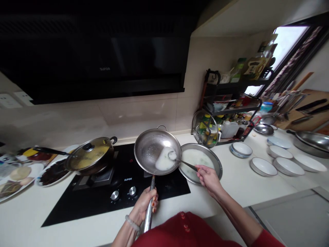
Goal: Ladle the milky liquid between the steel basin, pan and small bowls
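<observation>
My left hand (147,203) is wrapped round the long metal handle of a steel wok (145,145), which is held tilted over the right side of the stove. Milky white liquid (162,162) has pooled on the wok's right side. In my right hand (209,179) is a ladle (189,165), its bowl resting in or just above that liquid. Directly right of the wok, and partly under its edge, a wide metal basin (219,166) holds more of the white liquid with green bits in it.
A lidded pan (88,157) sits on the left burner, beside a plate of dark food (54,172). White bowls (263,166) and a steel pan (315,141) stand on the right counter. Behind the basin are a glass lid (205,128) and a spice rack (236,111). A range hood (102,51) hangs overhead.
</observation>
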Available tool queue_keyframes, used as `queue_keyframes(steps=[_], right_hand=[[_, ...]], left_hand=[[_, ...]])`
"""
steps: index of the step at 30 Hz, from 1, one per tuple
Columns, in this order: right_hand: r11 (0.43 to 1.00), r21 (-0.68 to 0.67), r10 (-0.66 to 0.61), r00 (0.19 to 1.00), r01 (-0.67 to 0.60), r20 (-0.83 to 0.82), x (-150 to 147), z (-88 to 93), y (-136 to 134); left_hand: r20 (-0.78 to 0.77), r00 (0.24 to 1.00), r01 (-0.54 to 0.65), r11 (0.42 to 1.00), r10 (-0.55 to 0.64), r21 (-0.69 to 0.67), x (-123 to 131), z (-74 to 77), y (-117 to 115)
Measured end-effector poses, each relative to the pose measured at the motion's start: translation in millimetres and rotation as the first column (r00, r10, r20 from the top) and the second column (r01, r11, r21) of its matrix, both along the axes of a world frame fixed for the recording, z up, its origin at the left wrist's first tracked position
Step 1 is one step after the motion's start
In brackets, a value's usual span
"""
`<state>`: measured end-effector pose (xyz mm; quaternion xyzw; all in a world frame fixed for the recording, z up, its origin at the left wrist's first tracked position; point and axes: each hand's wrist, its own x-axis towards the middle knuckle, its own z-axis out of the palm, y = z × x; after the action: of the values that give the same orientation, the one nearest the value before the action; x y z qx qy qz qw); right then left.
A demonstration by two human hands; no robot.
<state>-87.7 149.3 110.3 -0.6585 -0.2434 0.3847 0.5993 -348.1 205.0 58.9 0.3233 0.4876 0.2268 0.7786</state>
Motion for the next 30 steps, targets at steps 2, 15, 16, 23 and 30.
queue_keyframes(steps=[2, 15, 16, 23, 30], right_hand=[[1.000, -0.018, -0.016, 0.998, 0.015, -0.057, 5, 5.3, -9], [0.988, -0.053, -0.108, 0.906, 0.142, 0.410, 57, -28.2, -68], [0.991, -0.044, -0.084, 0.837, 0.128, 0.541, 60, -37.4, -72], [0.994, 0.091, -0.077, 0.220, -0.054, 0.972, 68, -76.5, -93], [0.995, 0.095, -0.095, 0.256, 0.012, 0.962, 70, -71.8, -96]], left_hand=[[-0.002, 1.000, 0.002, 1.000, -0.002, -0.001, 0, -0.2, 0], [0.004, 1.000, 0.005, 1.000, -0.005, -0.006, 1, 1.4, -1], [0.004, 1.000, 0.005, 1.000, -0.005, -0.010, 1, 1.1, -1], [0.009, 1.000, -0.006, 1.000, 0.006, 0.000, 1, -0.1, -1], [0.004, 1.000, -0.005, 1.000, 0.005, -0.016, 2, 3.3, -1]])
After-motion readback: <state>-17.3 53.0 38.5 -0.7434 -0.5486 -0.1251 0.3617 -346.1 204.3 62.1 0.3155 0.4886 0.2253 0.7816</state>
